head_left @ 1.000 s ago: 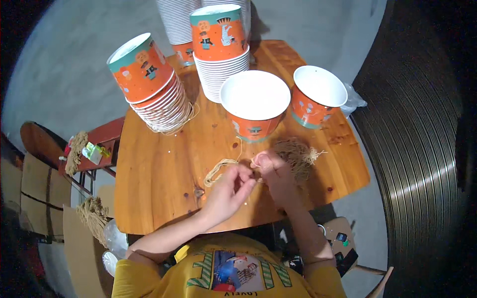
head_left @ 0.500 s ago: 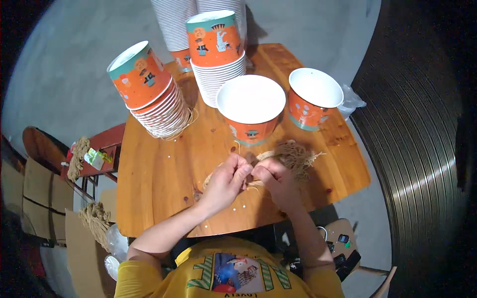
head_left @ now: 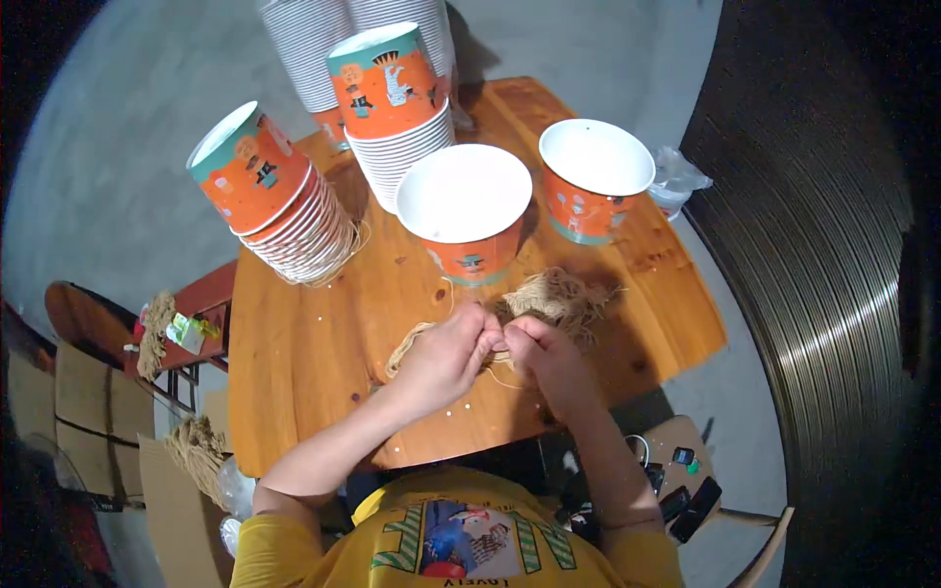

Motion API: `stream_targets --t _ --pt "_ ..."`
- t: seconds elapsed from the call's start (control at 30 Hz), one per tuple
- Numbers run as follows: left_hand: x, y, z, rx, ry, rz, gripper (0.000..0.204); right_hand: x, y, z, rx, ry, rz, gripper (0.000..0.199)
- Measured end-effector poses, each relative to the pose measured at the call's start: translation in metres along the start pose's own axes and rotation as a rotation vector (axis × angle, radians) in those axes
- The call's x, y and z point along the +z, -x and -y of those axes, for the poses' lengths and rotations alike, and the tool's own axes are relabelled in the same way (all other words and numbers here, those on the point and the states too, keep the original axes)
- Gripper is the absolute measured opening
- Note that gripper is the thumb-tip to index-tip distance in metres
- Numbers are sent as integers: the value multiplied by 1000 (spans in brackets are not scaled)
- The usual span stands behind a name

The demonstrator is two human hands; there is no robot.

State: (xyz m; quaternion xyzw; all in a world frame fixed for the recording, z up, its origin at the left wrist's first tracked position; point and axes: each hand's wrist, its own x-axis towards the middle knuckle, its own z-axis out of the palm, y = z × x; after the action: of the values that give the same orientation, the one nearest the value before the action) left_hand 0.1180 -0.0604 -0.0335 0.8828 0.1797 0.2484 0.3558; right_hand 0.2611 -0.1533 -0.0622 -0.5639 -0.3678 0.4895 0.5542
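Observation:
My left hand (head_left: 446, 358) and my right hand (head_left: 551, 361) meet over the near part of the table, thumbs and forefingers pinched together on thin string. Loose strands of the string (head_left: 505, 380) show below the fingers; the pinched bit itself is mostly hidden. Just beyond my right hand lies a frayed bundle of tan string (head_left: 561, 299). More string (head_left: 402, 355) curves out on the far side of my left wrist. An orange paper bucket with a white inside (head_left: 466, 196) stands upright right past my hands.
A second open paper bucket (head_left: 596, 162) stands to the right. At the left, a stack of upturned buckets (head_left: 294, 225) has string wound about it; another upturned stack (head_left: 397, 147) rises behind. String hanks (head_left: 196, 456) hang at lower left. A stool with phones (head_left: 694, 510) is at lower right.
The view has shifted slightly, so the buckets sit further left in it. My hands stay pinched close together, with the fingertips moved only a little.

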Motion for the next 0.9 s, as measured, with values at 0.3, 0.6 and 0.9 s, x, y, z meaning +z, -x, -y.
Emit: stream_targets --t 0.3,0.6,0.9 --pt "2 -4 14 172 -169 21 12 3 2 -7 -82 -37 -58 20" --pt "-42 -82 39 103 -349 -67 20 15 6 -8 -241 32 -208 10" --pt "-112 -4 23 -264 174 -176 10 30 -13 -8 -428 -68 -248 9"
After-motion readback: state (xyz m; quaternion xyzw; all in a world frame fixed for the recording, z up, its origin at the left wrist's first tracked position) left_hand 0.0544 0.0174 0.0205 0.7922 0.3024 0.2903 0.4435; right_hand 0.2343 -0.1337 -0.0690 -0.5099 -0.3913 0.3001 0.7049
